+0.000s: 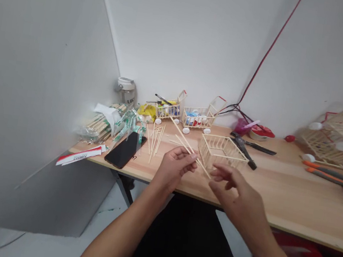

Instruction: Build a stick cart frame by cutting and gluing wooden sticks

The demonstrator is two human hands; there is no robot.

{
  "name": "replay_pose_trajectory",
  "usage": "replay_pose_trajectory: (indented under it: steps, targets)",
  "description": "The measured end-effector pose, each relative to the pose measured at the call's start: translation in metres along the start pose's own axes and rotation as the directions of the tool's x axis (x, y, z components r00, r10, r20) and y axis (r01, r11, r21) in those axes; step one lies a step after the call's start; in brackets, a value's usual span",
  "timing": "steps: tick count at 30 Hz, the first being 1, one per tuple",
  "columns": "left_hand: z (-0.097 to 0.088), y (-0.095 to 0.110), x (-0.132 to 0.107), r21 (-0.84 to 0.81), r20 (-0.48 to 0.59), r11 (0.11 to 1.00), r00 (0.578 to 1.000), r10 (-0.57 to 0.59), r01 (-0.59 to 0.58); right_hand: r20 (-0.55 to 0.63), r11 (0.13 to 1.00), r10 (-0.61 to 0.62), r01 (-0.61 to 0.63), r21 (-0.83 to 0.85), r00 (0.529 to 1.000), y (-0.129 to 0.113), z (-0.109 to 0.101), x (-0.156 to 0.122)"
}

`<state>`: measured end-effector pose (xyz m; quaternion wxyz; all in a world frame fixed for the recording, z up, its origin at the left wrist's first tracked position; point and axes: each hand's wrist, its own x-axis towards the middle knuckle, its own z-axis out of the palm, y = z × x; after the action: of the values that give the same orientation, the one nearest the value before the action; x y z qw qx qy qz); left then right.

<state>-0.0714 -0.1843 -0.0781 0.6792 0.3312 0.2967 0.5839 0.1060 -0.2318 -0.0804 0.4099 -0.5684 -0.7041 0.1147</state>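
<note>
My left hand (175, 166) is closed in a pinch on a few thin wooden sticks (182, 141) that slant up and to the left over the table. My right hand (236, 194) hovers just to the right of them, fingers loosely curled and apart, holding nothing. Right behind both hands a small open basket frame of wooden sticks (220, 149) stands on the wooden table (293, 198). More loose sticks (154, 138) lie to the left of the frame.
A black phone (125, 149) lies near the table's front left edge, beside packets of sticks (104, 125). Two small stick carts (189, 115) stand at the back wall. Black pliers (245, 150), orange-handled tools (329, 173) and larger stick carts (341, 136) lie to the right.
</note>
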Motion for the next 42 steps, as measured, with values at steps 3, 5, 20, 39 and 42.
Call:
replay_pose_trajectory:
  steps: [3,5,20,39,42]
  targets:
    - [0.003,-0.01,-0.005,0.046,0.043,0.999,0.999,0.002,-0.004,0.053,0.994,0.071,-0.075,0.076,0.996,-0.006,0.013,-0.008]
    - [0.002,-0.015,-0.005,0.101,0.06,0.995,0.998,0.017,-0.023,0.051,0.994,0.078,-0.082,0.079,0.996,-0.002,0.013,-0.008]
    - [-0.039,0.01,0.021,0.777,0.394,0.429,0.888,0.237,-0.46,-0.058,0.938,-0.238,0.214,-0.274,0.97,-0.024,-0.064,0.057]
    - [-0.061,0.006,0.03,0.801,0.261,0.519,0.955,0.144,-0.297,0.168,0.983,-0.18,0.173,0.06,0.969,-0.028,0.056,0.078]
    - [-0.062,0.004,0.031,0.822,0.263,0.478,0.951,0.162,-0.309,0.164,0.983,-0.182,0.176,0.047,0.97,-0.023,0.061,0.077]
